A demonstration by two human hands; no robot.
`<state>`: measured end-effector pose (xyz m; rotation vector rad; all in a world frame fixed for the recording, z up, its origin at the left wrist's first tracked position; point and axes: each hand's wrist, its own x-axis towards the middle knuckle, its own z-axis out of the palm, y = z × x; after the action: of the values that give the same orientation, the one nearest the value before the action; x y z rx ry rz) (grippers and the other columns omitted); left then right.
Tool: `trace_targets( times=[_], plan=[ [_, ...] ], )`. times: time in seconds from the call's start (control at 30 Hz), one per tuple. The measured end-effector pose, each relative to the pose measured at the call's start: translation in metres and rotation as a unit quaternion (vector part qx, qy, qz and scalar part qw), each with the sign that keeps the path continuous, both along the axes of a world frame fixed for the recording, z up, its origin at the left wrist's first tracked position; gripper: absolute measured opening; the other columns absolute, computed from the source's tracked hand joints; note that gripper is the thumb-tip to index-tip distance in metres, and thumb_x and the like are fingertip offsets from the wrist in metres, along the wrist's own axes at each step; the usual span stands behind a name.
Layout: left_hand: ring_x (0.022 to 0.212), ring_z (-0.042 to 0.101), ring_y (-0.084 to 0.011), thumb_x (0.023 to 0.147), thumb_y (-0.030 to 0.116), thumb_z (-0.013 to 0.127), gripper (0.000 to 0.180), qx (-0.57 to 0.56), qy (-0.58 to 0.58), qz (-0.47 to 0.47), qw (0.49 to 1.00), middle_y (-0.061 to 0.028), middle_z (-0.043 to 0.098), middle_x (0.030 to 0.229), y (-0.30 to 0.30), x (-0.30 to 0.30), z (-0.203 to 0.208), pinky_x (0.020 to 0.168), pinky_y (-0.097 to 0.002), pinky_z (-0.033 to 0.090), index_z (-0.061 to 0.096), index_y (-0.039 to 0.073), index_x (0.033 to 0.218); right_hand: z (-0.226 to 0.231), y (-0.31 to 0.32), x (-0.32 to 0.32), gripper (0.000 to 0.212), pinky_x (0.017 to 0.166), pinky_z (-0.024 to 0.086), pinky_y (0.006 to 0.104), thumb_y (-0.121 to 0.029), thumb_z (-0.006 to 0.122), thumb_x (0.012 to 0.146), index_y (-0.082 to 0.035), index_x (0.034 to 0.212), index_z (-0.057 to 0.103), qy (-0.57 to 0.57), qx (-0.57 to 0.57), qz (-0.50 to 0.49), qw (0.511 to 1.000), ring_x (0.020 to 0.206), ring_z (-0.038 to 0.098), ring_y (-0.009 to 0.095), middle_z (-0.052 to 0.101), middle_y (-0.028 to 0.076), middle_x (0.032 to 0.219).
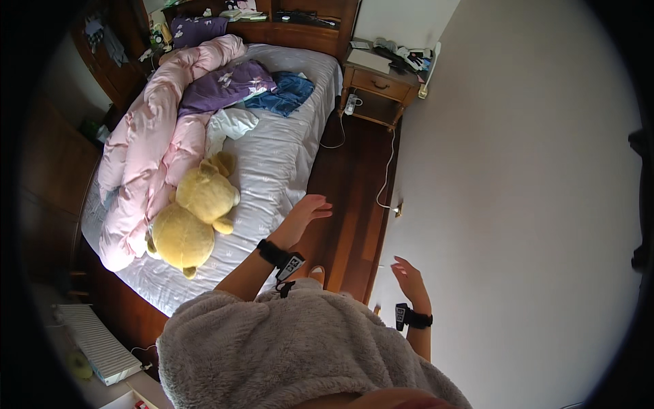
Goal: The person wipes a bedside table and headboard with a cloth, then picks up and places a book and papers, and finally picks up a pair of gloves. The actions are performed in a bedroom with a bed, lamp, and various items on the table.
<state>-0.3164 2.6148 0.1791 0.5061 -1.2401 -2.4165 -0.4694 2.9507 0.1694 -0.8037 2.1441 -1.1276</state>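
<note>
My left hand (304, 219) is held out over the right edge of the bed, its fingers apart and nothing in them. Further right, close to the white wall, my right hand (409, 280) is raised with fingers spread, also holding nothing. Each wrist wears a black strap with a small device. Nearest my left hand, a large yellow plush toy (182, 235) lies on the white bed sheet (262, 167). Beside it a pink quilt (139, 146) is bunched along the bed's left side. A purple pillow (221, 87), blue clothing (289, 94) and a crumpled white cloth (233, 124) lie higher up.
A wooden nightstand (378, 83) with items on top stands right of the bed. From a power strip (351, 104), a white cable runs to a wall socket (398, 209). A strip of dark wooden floor (347, 177) separates bed and wall. A white radiator (99, 341) sits lower left.
</note>
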Motion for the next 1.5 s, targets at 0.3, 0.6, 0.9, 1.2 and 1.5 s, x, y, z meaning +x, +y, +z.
trace_targets(
  times=[0.3,0.6,0.9,1.2,1.5],
  plan=[
    [0.115,0.06,-0.0264,0.1,0.026,0.052,0.042,-0.058,-0.069,-0.066,0.994,-0.0156,0.057,0.124,-0.13,-0.252,0.032,0.102,-0.0341,0.043,0.045,-0.002,0.13,-0.075,-0.075,-0.244,0.037,0.079,0.052,0.0282,-0.008,0.055,0.095,-0.001,0.131,0.057,-0.042,0.028,-0.087,0.995,0.087,0.066,0.015,0.071,0.01,0.095],
    [0.114,0.062,-0.0257,0.1,0.022,0.05,0.039,0.006,-0.168,0.029,0.985,-0.0147,0.061,0.123,-0.268,-0.373,0.032,0.101,-0.0356,0.044,0.048,-0.002,0.13,-0.063,-0.406,-0.507,0.072,0.077,0.052,0.0285,-0.016,0.06,0.093,0.007,0.149,0.022,-0.054,-0.038,0.062,0.996,0.079,0.066,0.018,0.07,0.01,0.087],
    [0.115,0.06,-0.0208,0.1,0.023,0.05,0.037,0.062,-0.164,0.058,0.983,-0.0107,0.061,0.125,-0.444,-0.495,-0.011,0.101,-0.0313,0.042,0.048,0.002,0.13,-0.131,-0.71,-0.686,0.074,0.088,0.05,0.0357,-0.021,0.064,0.09,0.009,0.147,0.027,0.024,-0.004,0.105,0.994,0.099,0.065,0.03,0.069,0.017,0.104],
    [0.116,0.058,-0.016,0.099,0.03,0.054,0.036,0.024,-0.233,0.046,0.971,-0.0056,0.062,0.124,-0.562,-0.596,0.002,0.1,-0.0286,0.039,0.054,0.006,0.127,-0.178,-0.875,-0.833,0.05,0.092,0.05,0.0455,-0.022,0.061,0.086,0.008,0.126,0.056,0.21,0.124,0.18,0.953,0.102,0.063,0.043,0.068,0.025,0.104],
    [0.107,0.062,-0.0159,0.098,0.022,0.054,0.028,0.139,-0.35,0.224,0.899,-0.0074,0.066,0.115,-0.605,-0.644,-0.03,0.093,-0.0258,0.043,0.058,0.004,0.119,-0.308,-1.076,-0.986,0.045,0.104,0.043,0.0476,-0.021,0.056,0.089,0.001,0.128,0.056,0.235,0.214,0.268,0.909,0.125,0.047,0.041,0.044,0.022,0.144]
  ],
)
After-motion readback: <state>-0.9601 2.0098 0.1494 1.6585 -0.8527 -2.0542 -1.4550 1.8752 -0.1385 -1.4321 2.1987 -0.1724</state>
